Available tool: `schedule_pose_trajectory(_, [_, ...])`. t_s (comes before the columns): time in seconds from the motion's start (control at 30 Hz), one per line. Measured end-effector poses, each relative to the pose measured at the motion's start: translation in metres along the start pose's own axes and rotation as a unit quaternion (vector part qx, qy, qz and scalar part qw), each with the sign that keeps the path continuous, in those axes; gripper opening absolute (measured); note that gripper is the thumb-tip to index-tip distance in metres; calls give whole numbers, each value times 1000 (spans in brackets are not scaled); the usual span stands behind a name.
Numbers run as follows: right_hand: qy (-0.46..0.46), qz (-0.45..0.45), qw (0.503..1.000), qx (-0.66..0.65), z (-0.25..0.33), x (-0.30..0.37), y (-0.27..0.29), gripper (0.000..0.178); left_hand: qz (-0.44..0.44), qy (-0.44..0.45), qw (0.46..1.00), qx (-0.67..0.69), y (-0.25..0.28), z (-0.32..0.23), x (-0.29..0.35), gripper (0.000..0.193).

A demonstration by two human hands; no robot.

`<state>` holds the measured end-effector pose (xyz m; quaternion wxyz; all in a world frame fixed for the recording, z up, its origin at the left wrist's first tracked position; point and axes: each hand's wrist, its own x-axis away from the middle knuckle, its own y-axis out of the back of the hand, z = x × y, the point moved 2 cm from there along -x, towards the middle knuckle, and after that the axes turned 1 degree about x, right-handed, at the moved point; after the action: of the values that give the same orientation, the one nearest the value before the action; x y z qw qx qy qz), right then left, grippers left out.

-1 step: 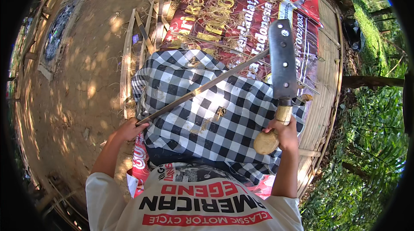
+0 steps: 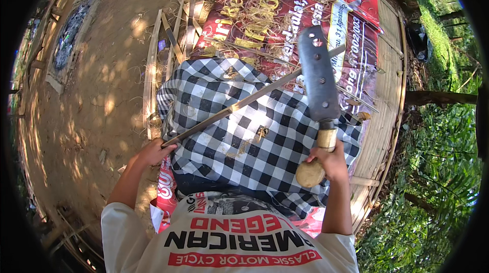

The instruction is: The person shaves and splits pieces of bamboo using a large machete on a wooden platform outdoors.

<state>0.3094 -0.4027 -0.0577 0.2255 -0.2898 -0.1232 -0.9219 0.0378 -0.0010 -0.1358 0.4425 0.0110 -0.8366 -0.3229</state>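
My left hand (image 2: pixel 157 152) is closed round the near end of a long, thin bamboo strip (image 2: pixel 214 118). The strip slants up and to the right across a black-and-white checkered cloth (image 2: pixel 239 135) over my lap. In my right hand (image 2: pixel 330 160) is the wooden handle of a cleaver (image 2: pixel 320 77), its broad dark blade pierced by several holes and pointing away from me. The blade overlaps the strip near its far end, whose tip shows past the blade's right side. Whether blade and strip touch I cannot tell.
Thin curled shavings lie over a red printed banner (image 2: pixel 254 23) on a bamboo platform (image 2: pixel 379 135). Several bamboo pieces (image 2: pixel 152 72) lie at its left edge. Farther left on the dirt ground is a framed ash pit (image 2: pixel 71 33); green plants (image 2: pixel 433 171) grow at the right.
The cleaver has moved left and slightly toward me, tilting a little to the left. Its blade now crosses the strip, whose tip has come into sight beyond it. My left hand has hardly moved.
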Motion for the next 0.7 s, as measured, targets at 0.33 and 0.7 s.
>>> schedule_pose_trajectory(0.33, [-89, 143, 979, -113, -23, 15, -39, 31, 6, 42, 999, 22, -1, 14, -1, 59])
schedule_pose_trajectory(0.7, [6, 18, 985, -169, 12, 11, -13, 30, 23, 38, 999, -6, -13, 28, -11, 63])
